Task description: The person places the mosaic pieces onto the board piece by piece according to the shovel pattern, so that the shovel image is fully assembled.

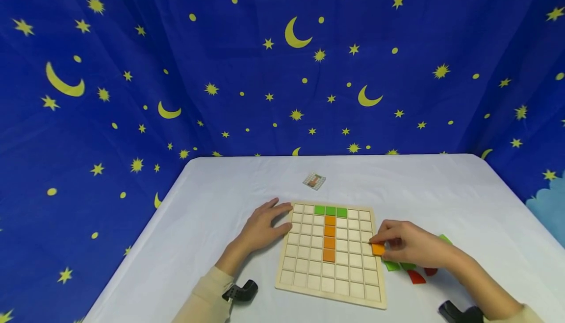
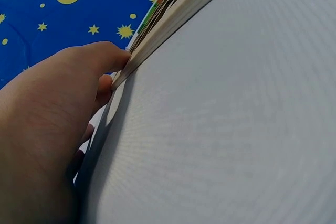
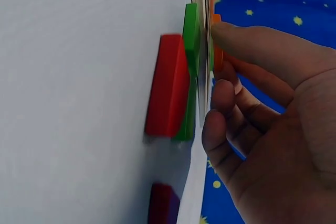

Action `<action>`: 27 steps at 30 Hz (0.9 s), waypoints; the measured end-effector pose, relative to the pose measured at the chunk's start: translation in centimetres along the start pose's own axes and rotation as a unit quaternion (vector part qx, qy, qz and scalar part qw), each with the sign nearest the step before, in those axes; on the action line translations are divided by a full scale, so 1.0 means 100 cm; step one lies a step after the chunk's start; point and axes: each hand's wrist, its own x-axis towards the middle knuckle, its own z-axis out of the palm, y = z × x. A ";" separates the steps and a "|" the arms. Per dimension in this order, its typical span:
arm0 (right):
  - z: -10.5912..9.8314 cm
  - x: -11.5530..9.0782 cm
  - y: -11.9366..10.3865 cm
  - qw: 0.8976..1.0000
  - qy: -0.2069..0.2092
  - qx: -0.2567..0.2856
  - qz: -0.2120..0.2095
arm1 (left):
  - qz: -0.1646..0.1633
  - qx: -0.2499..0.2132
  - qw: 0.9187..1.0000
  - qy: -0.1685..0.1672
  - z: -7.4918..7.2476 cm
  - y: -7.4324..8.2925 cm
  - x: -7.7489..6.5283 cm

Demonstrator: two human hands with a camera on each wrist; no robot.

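Note:
A wooden grid board lies on the white table, with three green square tiles along its far row. Below the middle one runs a column of several orange square tiles. My right hand pinches another orange tile between thumb and fingers at the board's right edge; the right wrist view shows this orange tile edge-on. My left hand rests at the board's left edge, fingers spread, its thumb touching the wooden rim.
Loose green pieces and red curved pieces lie right of the board, partly under my right hand. A small card with a grid picture lies beyond the board. A blue star-printed curtain stands behind the table.

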 end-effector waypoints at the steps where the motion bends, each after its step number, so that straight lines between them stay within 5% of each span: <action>1: 0.001 0.001 -0.001 1.000 0.000 -0.003 -0.003 | 0.001 -0.001 1.000 0.001 0.000 0.000 0.000; 27: 0.012 0.027 -0.026 0.999 -0.015 -0.018 -0.040 | 0.007 0.000 1.000 0.010 0.001 0.001 0.001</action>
